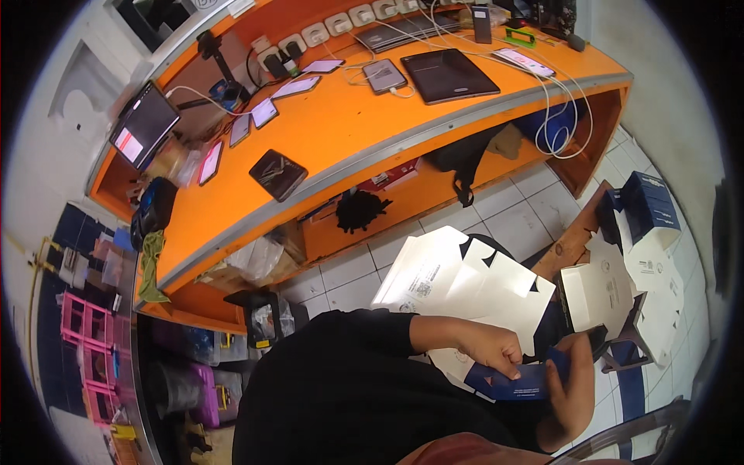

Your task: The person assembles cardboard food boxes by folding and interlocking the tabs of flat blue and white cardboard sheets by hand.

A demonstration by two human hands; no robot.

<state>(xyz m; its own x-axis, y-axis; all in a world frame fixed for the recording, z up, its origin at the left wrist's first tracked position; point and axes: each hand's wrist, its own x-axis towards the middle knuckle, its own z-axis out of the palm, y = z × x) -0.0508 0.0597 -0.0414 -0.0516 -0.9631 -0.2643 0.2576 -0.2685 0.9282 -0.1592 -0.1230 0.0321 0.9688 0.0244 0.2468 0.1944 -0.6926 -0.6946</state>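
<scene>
Low in front of my body I hold a dark blue folded cardboard carton (519,387) with white printing. My left hand (492,347) has its fingers curled, pressing on the carton's top edge. My right hand (572,380) wraps round the carton's right end, with the thumb on its front face. Flat unfolded carton blanks (457,279), white side up with notched flaps, lie just beyond my left hand. Beyond my right hand stands a partly folded carton (601,294). More white blanks (651,279) and a blue carton (651,205) rest on a wooden surface at the right.
An orange workbench (341,147) curves across the far side. On it are a black tablet (449,75), several phones, a dark phone (279,174) near the edge, chargers and loose white cables (566,132). Pink racks (85,341) and plastic bins stand at the left.
</scene>
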